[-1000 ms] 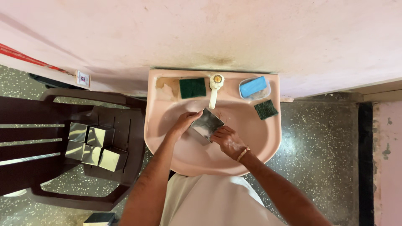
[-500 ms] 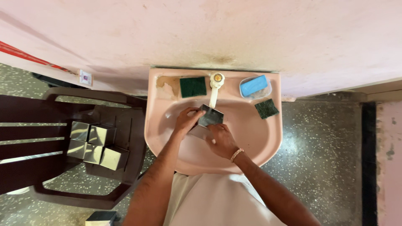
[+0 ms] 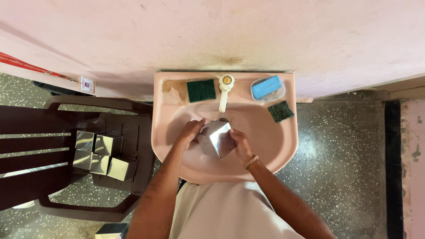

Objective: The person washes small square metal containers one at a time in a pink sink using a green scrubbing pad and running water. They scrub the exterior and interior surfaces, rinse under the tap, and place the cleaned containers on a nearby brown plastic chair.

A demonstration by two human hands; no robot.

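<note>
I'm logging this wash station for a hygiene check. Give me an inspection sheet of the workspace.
Surface: pink basin, stained near the tap.
Job's things: shiny metal box held over the bowl.
Clutter: two green scrub pads; blue soap in a clear dish.
Hands: left hand and right hand both grip the box.
Cables: nothing seen.
Surroundings: brown plastic chair bearing five metal boxes; speckled floor; pink wall.

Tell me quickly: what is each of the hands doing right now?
Left hand: closed on the left side of the shiny steel box over the pink sink.
Right hand: closed on the box's right side.
</note>
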